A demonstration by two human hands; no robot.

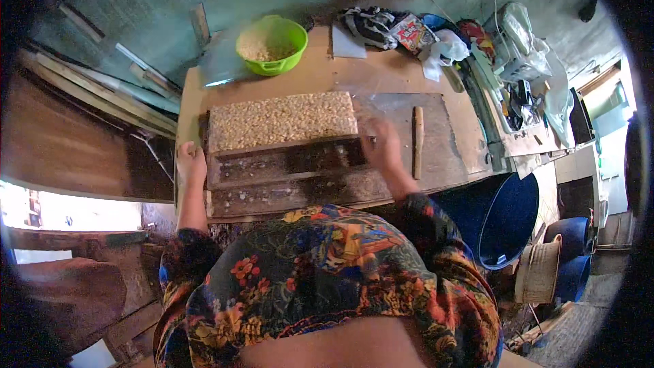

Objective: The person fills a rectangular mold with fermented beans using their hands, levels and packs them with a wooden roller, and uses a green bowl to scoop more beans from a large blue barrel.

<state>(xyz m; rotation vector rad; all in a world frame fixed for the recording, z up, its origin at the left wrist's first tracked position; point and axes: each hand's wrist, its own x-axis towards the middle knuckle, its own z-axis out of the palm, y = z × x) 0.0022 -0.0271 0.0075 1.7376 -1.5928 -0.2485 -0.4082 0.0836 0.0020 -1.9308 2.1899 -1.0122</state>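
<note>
A rectangular slab of pale beans or grains [281,120], packed tight, lies on the worktable in front of me. Along its near side runs a dark, worn wooden frame [276,197] with long recesses. My left hand [192,162] is at the left end of this frame, its fingers curled; whether they grip the wood is not plain. Blurred by motion, my right hand [382,147] is at the right end, close to the slab's near corner. Its fingertips are too smeared to tell what they touch. A wooden stick [418,142] lies to the right of that hand.
Behind the slab stands a green plastic basin [272,46] with pale beans or grains inside. Bags and packets [409,36] crowd the table's back right. A large dark blue drum [490,220] is beside the table on the right. Boards [102,87] lean on the left.
</note>
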